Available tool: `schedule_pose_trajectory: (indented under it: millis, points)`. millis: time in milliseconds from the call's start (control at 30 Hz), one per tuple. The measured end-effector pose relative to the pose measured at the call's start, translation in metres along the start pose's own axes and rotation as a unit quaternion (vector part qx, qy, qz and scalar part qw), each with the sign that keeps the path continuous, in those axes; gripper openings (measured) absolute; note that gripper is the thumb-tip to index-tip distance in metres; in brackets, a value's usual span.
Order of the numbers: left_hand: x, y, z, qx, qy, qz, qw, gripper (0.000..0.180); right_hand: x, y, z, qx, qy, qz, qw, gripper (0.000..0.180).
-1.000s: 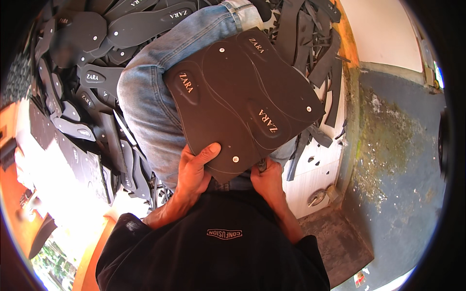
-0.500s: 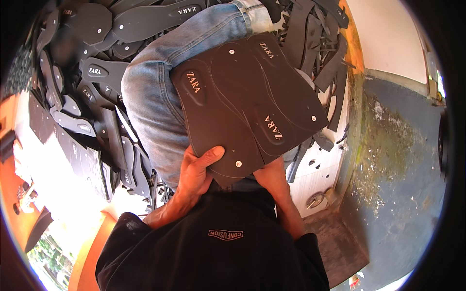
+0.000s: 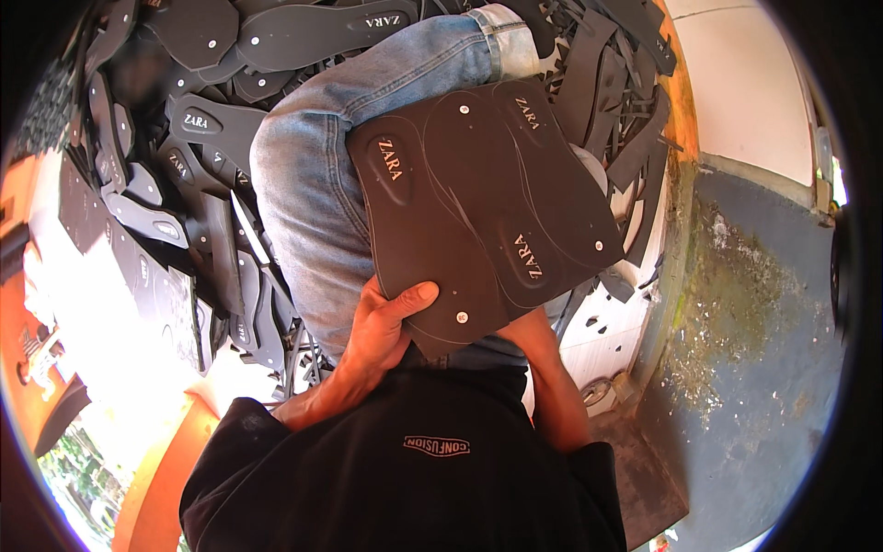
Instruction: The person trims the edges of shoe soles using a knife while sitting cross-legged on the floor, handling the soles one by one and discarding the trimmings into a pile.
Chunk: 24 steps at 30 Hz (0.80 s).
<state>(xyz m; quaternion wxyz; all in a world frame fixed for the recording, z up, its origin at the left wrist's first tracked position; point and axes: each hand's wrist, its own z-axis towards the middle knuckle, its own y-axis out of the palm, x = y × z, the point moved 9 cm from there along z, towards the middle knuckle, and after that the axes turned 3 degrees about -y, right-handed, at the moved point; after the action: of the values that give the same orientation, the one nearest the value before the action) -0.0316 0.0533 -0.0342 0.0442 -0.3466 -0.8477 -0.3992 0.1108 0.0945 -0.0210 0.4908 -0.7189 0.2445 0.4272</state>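
A black foam sheet (image 3: 441, 248) with sandal-sole outlines scored into it lies tilted over my bent, jeans-clad leg (image 3: 303, 202). It bears light printed lettering, raised oval patches and small white dots. My left hand (image 3: 379, 327) grips its near left edge, thumb pressed on top and fingers tucked underneath. Under the near edge, to the right of the left hand, is my right hand (image 3: 532, 337). The sheet hides its fingers, so what they hold does not show.
Cut black soles (image 3: 322, 39) lie heaped beyond my leg and to the left. Narrow black offcuts (image 3: 635, 166) are piled at the far right, beside an orange edge (image 3: 682, 101). A stained grey surface (image 3: 754, 304) spreads on the right. More black sheets (image 3: 138, 267) lie in bright light at left.
The sheet, my leg and both hands appear slightly further right and lower, as does the heap of soles, so the view has shifted. The left-hand grip looks the same.
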Motion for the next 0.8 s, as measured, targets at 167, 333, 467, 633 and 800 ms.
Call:
schedule_pose_trajectory:
  millis: [167,333,467,633,800]
  points:
    - [-0.002,-0.003,0.000,0.000,-0.002,0.002,1.000,0.031,0.001,0.007,0.015,0.023,-0.019,0.001,1.000,0.030]
    - [0.000,-0.001,-0.001,-0.002,-0.003,0.000,1.000,0.029,0.005,0.016,0.032,0.042,-0.006,0.002,0.999,0.030]
    - [0.000,-0.002,-0.001,-0.004,-0.005,-0.010,1.000,0.031,0.009,0.024,0.036,0.053,0.011,0.006,0.999,0.029]
    - [-0.001,-0.001,-0.001,-0.006,-0.013,-0.012,1.000,0.032,0.010,0.033,0.038,0.077,0.040,0.008,0.996,0.029]
    - [-0.001,-0.003,-0.001,-0.005,-0.013,-0.019,1.000,0.031,0.009,0.046,0.043,0.095,0.053,0.010,0.994,0.029]
